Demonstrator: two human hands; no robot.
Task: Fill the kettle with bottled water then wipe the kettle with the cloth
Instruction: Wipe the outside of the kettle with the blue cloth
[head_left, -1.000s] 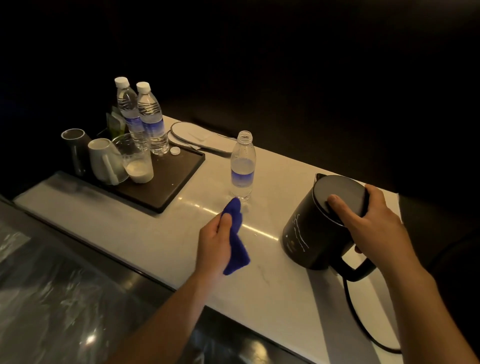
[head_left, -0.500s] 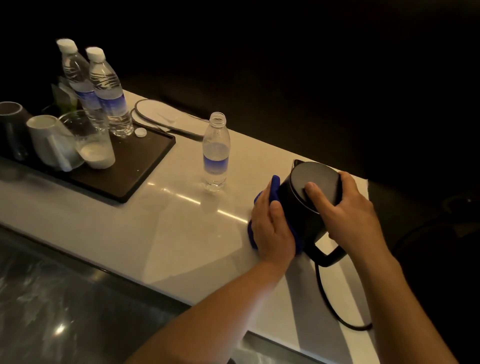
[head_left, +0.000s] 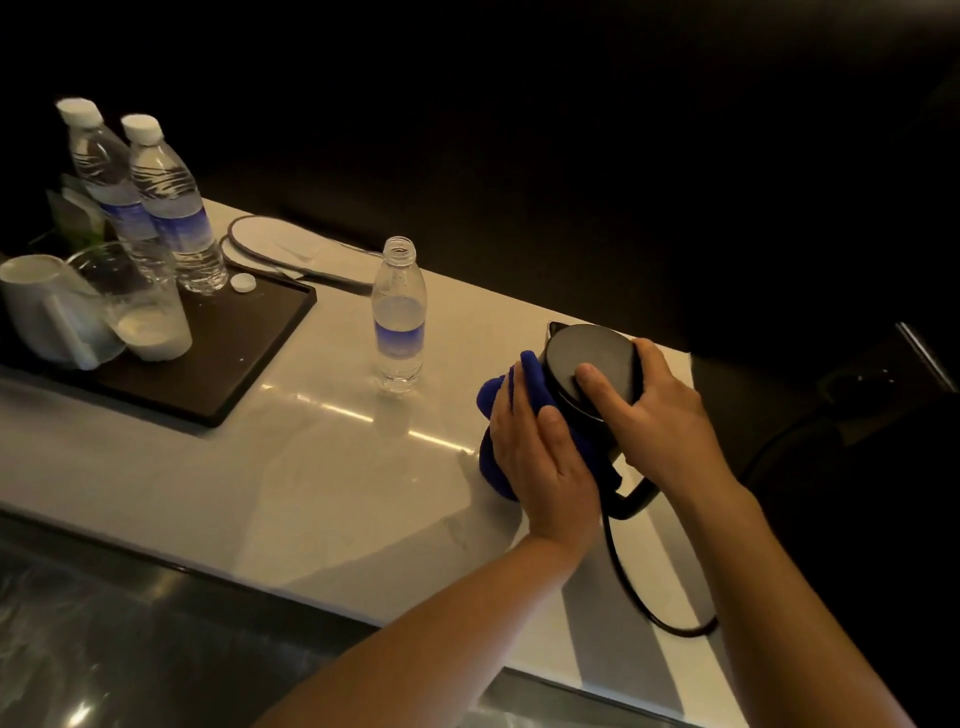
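Note:
A black kettle (head_left: 582, 353) with its lid down stands on the pale counter (head_left: 311, 467) at the right. My right hand (head_left: 654, 415) lies over the lid and grips the kettle's top. Against the kettle's left side, my left hand (head_left: 540, 457) presses a blue cloth (head_left: 491, 452). An uncapped water bottle (head_left: 399, 317), partly filled, stands to the left of the kettle. Its white cap (head_left: 243, 283) lies on the tray.
A dark tray (head_left: 244, 353) at the left holds two sealed water bottles (head_left: 171, 208), a white mug (head_left: 41, 312) and a glass (head_left: 145, 306). White slippers (head_left: 280, 249) lie behind the tray. The kettle's black cord (head_left: 628, 582) loops toward the counter's near right edge.
My left hand carried the blue cloth from mid-counter to the kettle's left side and now presses it there. My right hand stays on the lid.

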